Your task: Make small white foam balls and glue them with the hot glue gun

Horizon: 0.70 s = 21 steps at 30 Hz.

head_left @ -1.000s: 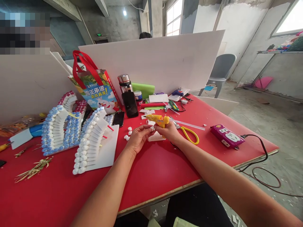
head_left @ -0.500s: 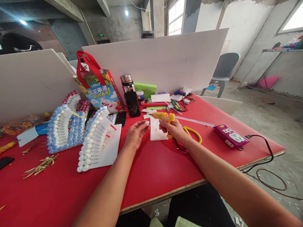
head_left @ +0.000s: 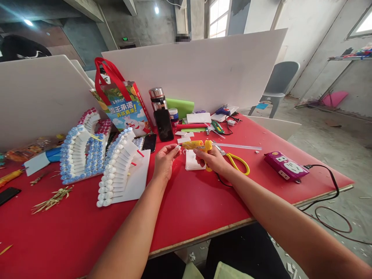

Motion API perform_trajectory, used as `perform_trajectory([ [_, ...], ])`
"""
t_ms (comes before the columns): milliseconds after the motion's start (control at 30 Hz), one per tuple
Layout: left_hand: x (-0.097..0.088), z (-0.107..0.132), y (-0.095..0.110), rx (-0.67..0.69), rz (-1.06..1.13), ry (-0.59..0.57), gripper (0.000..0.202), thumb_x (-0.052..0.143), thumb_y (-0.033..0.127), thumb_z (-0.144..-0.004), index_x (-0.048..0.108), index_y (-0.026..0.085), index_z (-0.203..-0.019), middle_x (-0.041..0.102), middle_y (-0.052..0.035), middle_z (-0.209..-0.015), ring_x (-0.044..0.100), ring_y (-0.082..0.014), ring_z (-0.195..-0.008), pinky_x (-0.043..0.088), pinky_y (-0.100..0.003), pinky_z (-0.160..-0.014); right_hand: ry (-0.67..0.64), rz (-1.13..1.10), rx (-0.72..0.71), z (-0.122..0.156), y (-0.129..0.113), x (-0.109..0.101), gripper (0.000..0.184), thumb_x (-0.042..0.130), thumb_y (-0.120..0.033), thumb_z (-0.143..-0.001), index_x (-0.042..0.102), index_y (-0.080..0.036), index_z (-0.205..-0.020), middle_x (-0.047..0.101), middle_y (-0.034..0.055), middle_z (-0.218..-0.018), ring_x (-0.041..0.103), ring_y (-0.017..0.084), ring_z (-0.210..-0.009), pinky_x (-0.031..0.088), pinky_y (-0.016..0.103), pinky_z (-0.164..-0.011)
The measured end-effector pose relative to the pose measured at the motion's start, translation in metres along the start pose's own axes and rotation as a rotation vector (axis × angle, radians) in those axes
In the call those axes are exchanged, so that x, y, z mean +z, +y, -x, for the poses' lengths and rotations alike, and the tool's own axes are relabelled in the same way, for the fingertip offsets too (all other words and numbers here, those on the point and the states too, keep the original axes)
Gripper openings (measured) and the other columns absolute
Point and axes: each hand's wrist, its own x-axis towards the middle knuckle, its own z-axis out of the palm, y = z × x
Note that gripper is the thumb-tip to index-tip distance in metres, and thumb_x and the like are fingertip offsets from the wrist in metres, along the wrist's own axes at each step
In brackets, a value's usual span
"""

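Observation:
A yellow hot glue gun (head_left: 195, 145) is gripped in my right hand (head_left: 214, 158), its nozzle pointing left. From its back end sticks a long clear glue stick (head_left: 240, 146). My left hand (head_left: 165, 162) pinches a small white piece (head_left: 178, 147) right at the nozzle; I cannot tell whether the two touch. Beneath the gun lies a white sheet (head_left: 193, 161). Yellow-handled scissors (head_left: 238, 164) rest just right of my right hand. To the left of my left hand stands a white board model (head_left: 116, 170) edged with rows of white and blue rolled pieces.
A second blue-edged model (head_left: 69, 155) stands farther left, before a printed bag (head_left: 122, 108). A steel flask (head_left: 157, 99) and an upright phone (head_left: 164, 124) are behind my hands. A purple power strip (head_left: 286, 166) sits at right, its cord hanging off the red table (head_left: 186, 217).
The glue gun's nozzle has come left to the white piece in my left hand. The view has shifted slightly.

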Motion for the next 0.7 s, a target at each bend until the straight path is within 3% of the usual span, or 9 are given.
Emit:
perform_trajectory([
  [233,0.0014,0.0009,0.0009,-0.003,0.016,-0.006,0.031,0.089,0.021,-0.061,0.072,0.013,-0.085,0.070,-0.0037,-0.084,0.066,-0.0128,-0.078,0.053,-0.031,-0.086,0.004,-0.035,-0.016,-0.0039,0.0117,-0.0005,0.048,0.061,-0.061,-0.085,0.056,-0.018,-0.062,0.055,0.0003,-0.056,0.050,0.011,-0.048,0.038,0.026,-0.048],
  [700,0.0016,-0.0007,0.0008,-0.034,0.117,0.027,0.028,0.088,0.015,-0.061,0.072,0.010,-0.084,0.072,-0.0058,-0.082,0.070,-0.0147,-0.078,0.055,-0.031,-0.086,0.001,0.031,-0.022,-0.0014,0.0048,-0.0029,0.050,0.059,-0.056,-0.089,0.052,-0.017,-0.057,0.051,-0.0013,-0.048,0.044,0.009,-0.044,0.035,0.025,-0.047],
])
